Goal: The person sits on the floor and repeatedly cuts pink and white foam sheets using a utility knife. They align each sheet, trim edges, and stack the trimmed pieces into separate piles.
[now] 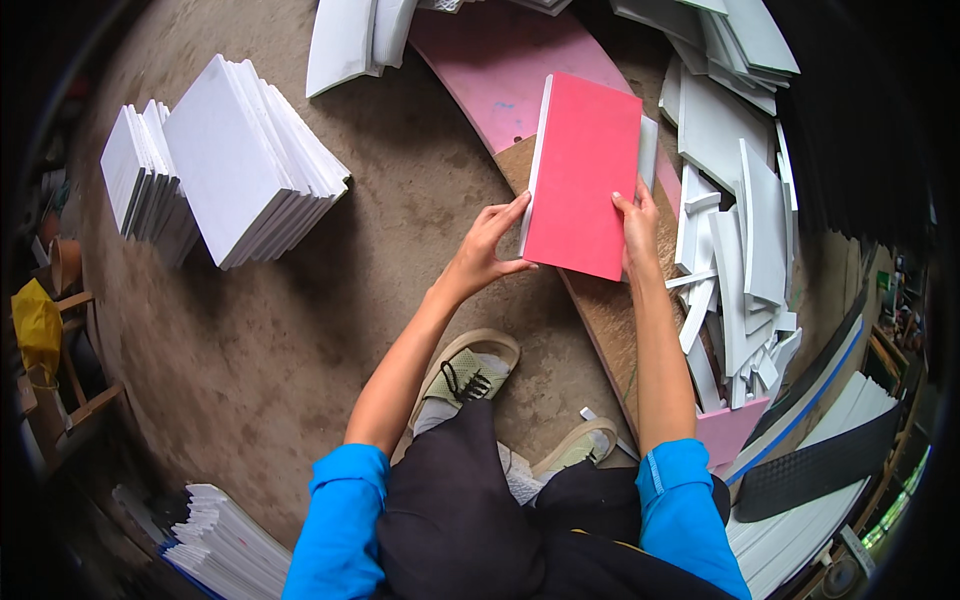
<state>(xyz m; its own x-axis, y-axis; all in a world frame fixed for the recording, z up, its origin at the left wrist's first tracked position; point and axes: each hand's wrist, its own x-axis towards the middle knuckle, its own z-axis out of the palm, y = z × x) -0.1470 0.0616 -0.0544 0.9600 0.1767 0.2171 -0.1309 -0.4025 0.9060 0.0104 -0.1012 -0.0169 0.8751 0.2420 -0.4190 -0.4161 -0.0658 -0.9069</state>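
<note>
A rectangular board (583, 180) with a bright pinkish-red face and a white left edge is held in front of me, over a long floor sheet. My left hand (482, 248) is closed on its left edge near the lower corner, with fingertips and thumb against the side. My right hand (637, 225) grips the right edge, its thumb on the red face and its other fingers partly hidden. Just beyond that edge a white piece (648, 150) shows from behind the board. Under it lie a pink sheet (505, 60) and a brown board (612, 335).
Stacks of white panels (235, 160) stand on the concrete floor (270, 370) at left. A jumbled heap of white panels and offcuts (745, 250) lies at right. More white sheets (225, 540) are at lower left, near a yellow bag (37, 325). My shoes (470, 370) are below my hands.
</note>
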